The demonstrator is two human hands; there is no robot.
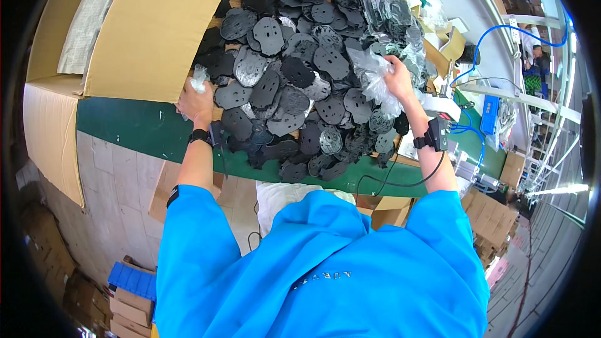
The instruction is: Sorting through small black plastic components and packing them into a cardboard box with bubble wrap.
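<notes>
A broad heap of flat, rounded black plates (269,36) with slots and holes covers the table in front of me. At the left edge of the heap, by the cardboard box, my left hand (196,104) is closed on a small wad of see-through plastic film (200,77). My right hand (399,80), over the right side of the heap, grips a crumpled see-through plastic bag (374,76). Whether the bag holds anything cannot be made out. Each wrist wears a strap with a small black device (438,134).
A large open cardboard box (156,25) stands at the left on the green table (125,119). More plastic bags (400,25) lie at the back right. Beside my right forearm are a white device (441,107), cables and a blue bin (489,114). Cartons (491,216) are stacked on the floor.
</notes>
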